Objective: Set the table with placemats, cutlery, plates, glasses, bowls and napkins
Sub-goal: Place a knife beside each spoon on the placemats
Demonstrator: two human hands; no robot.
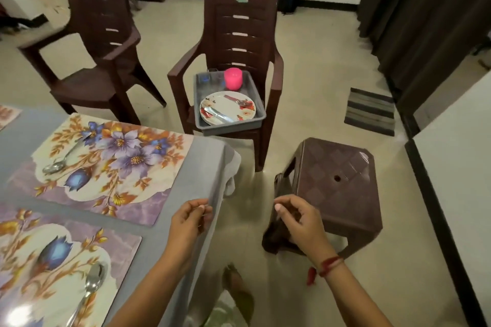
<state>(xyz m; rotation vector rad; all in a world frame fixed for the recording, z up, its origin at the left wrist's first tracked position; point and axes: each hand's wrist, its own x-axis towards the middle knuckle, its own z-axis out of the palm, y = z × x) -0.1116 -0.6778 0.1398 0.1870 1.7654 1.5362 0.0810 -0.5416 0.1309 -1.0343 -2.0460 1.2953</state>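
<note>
Both hands idle at the bench [191,180] corner. My right hand [299,218] hangs loosely curled and empty over the stool [337,175]; my left hand [190,220] sits by the cloth's edge, and whether it pinches it I cannot tell. Near placemat [66,252] holds the near spoon [91,284], far placemat [111,164] the far spoon [59,162]. Plates [228,107], cutlery [239,101] and pink cup [233,78] wait in the tray [231,127] on the chair [239,29] — next, I reckon, comes a reach there for plates.
</note>
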